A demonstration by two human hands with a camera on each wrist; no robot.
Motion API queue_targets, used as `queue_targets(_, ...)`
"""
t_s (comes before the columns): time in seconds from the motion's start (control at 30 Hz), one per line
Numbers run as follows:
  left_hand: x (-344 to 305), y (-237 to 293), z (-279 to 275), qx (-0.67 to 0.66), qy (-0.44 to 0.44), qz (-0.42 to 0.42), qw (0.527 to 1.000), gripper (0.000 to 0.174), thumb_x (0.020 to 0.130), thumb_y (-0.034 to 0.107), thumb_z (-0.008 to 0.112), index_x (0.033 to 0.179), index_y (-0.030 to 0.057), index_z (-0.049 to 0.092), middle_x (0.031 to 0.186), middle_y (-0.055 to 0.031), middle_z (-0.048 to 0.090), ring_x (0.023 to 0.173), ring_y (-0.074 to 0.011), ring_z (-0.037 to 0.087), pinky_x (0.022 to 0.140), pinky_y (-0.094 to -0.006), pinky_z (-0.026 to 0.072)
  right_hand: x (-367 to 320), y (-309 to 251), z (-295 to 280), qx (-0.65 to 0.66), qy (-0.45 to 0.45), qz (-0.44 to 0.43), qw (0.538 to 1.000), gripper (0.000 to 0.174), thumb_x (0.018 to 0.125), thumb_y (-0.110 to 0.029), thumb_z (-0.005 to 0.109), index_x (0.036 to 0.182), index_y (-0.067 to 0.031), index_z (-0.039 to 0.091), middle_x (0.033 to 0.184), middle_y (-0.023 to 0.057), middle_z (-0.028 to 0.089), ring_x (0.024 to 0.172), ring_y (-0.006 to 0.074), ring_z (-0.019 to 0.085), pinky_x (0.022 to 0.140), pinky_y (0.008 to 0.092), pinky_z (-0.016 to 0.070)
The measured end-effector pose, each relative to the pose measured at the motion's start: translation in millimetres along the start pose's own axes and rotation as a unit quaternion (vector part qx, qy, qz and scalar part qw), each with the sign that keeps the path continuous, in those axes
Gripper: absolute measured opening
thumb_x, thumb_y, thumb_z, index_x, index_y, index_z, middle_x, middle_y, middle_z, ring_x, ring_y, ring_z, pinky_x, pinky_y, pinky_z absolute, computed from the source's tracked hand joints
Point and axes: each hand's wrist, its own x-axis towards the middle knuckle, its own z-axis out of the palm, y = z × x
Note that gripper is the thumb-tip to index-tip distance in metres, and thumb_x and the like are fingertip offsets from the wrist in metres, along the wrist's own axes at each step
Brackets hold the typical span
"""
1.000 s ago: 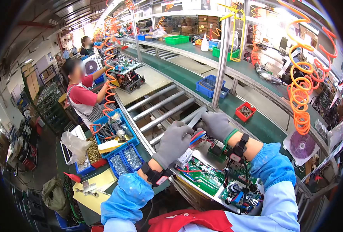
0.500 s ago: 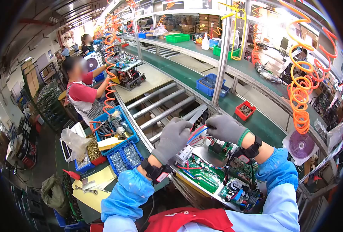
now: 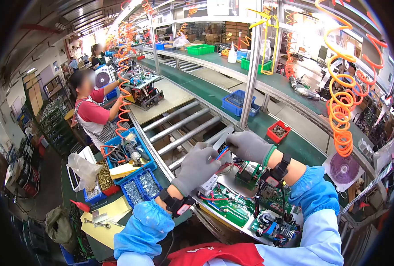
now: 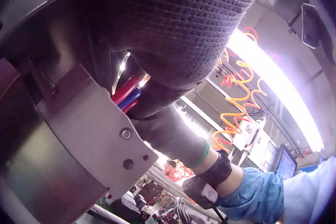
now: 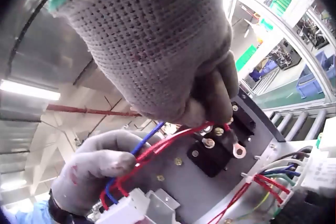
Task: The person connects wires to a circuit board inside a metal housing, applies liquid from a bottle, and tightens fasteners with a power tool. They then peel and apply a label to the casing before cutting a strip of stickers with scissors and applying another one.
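Observation:
An open electronics chassis (image 3: 232, 208) with green circuit boards lies in front of me on the line. My left hand (image 3: 197, 166), in a grey glove, grips a bundle of red and blue wires (image 3: 221, 155) just above a white terminal block (image 3: 208, 184). My right hand (image 3: 249, 146), also gloved, pinches the same wires from the other side. In the right wrist view the red wires (image 5: 157, 148) run from the left hand (image 5: 100, 171) to ring terminals on a black component (image 5: 215, 153). In the left wrist view the wires (image 4: 128, 90) pass behind a metal bracket (image 4: 79, 129).
Metal rollers (image 3: 183, 126) lie beyond the chassis. Blue bins of screws and tools (image 3: 135, 170) stand to my left. A red parts bin (image 3: 278, 131) and a blue bin (image 3: 237, 102) sit on the green belt. Another worker (image 3: 92, 113) stands further up. Orange coiled hoses (image 3: 341, 115) hang at right.
Both hands have drawn closer together on the wire bundle and shifted slightly left. The chassis has not moved.

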Motion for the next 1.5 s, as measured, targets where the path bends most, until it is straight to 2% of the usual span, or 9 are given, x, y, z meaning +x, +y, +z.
queue_targets(0.2,1,-3,0,0.006,0.007,0.019,1.000,0.023,0.081,0.025,0.073,0.098,0.0088,0.073,0.116,-0.0147,0.064,0.107,-0.0349,0.064,0.095,-0.0431,0.0510,1,3,10,-0.131,0.030,-0.094,0.986,0.009,0.084,-0.015,0.067,0.091,-0.0096,0.064,0.081,0.0110,0.065,0.079,0.0321,0.066,0.079,0.0429,0.0506)
queue_targets(0.5,1,-2,0,-0.008,0.014,0.024,1.000,0.023,0.082,0.022,0.070,0.100,0.0082,0.072,0.113,-0.0151,0.064,0.103,-0.0354,0.065,0.092,-0.0430,0.0523,2,-4,7,-0.233,0.073,-0.133,0.961,0.010,0.078,-0.013,0.068,0.085,-0.0099,0.062,0.078,0.0072,0.065,0.077,0.0263,0.067,0.083,0.0386,0.0479)
queue_targets(0.9,1,-4,3,0.004,0.017,0.024,1.000,0.022,0.084,0.021,0.068,0.101,0.0089,0.072,0.115,-0.0156,0.063,0.106,-0.0362,0.063,0.093,-0.0442,0.0517,5,-1,18,-0.253,0.078,-0.124,0.956,0.011,0.074,-0.016,0.069,0.081,-0.0118,0.062,0.076,0.0057,0.064,0.070,0.0242,0.067,0.081,0.0386,0.0479)
queue_targets(1.0,-1,-4,5,0.004,0.025,0.025,0.999,0.022,0.083,0.022,0.068,0.101,0.0091,0.072,0.114,-0.0157,0.064,0.106,-0.0366,0.064,0.092,-0.0444,0.0517,7,2,23,-0.261,0.113,-0.070,0.956,0.011,0.078,-0.019,0.068,0.080,-0.0113,0.061,0.078,0.0074,0.066,0.073,0.0262,0.068,0.076,0.0401,0.0487)
queue_targets(1.1,0,-5,5,0.006,0.024,0.022,0.999,0.024,0.083,0.024,0.068,0.103,0.0100,0.072,0.113,-0.0151,0.064,0.106,-0.0359,0.064,0.093,-0.0439,0.0516,5,0,16,-0.159,0.005,0.046,0.986,0.014,0.082,-0.021,0.066,0.086,-0.0078,0.064,0.085,0.0127,0.068,0.082,0.0319,0.069,0.075,0.0454,0.0500)
queue_targets(1.2,0,-2,1,0.011,0.010,0.005,1.000,0.029,0.084,0.025,0.068,0.108,0.0110,0.073,0.112,-0.0139,0.066,0.108,-0.0339,0.064,0.095,-0.0429,0.0512,-9,-13,0,-0.024,-0.025,0.074,0.997,0.020,0.085,-0.021,0.063,0.096,-0.0057,0.067,0.092,0.0175,0.068,0.092,0.0373,0.067,0.080,0.0494,0.0510)
queue_targets(1.23,1,-4,2,0.013,0.008,0.006,1.000,0.029,0.084,0.025,0.068,0.108,0.0107,0.073,0.112,-0.0140,0.066,0.108,-0.0341,0.064,0.095,-0.0430,0.0512,-10,-15,-4,0.005,-0.049,0.070,0.996,0.027,0.083,-0.022,0.062,0.104,-0.0057,0.069,0.099,0.0205,0.068,0.098,0.0393,0.066,0.086,0.0492,0.0517)
queue_targets(1.33,1,-5,3,0.010,0.005,0.009,1.000,0.028,0.081,0.026,0.071,0.104,0.0094,0.072,0.113,-0.0152,0.064,0.106,-0.0359,0.064,0.093,-0.0440,0.0518,-12,-16,-8,-0.001,-0.075,0.050,0.996,0.026,0.084,-0.022,0.062,0.103,-0.0058,0.069,0.097,0.0193,0.069,0.094,0.0387,0.067,0.084,0.0480,0.0529)
queue_targets(1.5,0,-2,3,0.025,0.005,0.015,1.000,0.037,0.076,0.030,0.076,0.105,0.0079,0.071,0.117,-0.0170,0.062,0.109,-0.0372,0.063,0.096,-0.0445,0.0509,-4,16,9,0.054,0.021,0.054,0.997,0.021,0.085,-0.019,0.066,0.100,-0.0055,0.069,0.087,0.0181,0.069,0.084,0.0391,0.067,0.077,0.0453,0.0541)
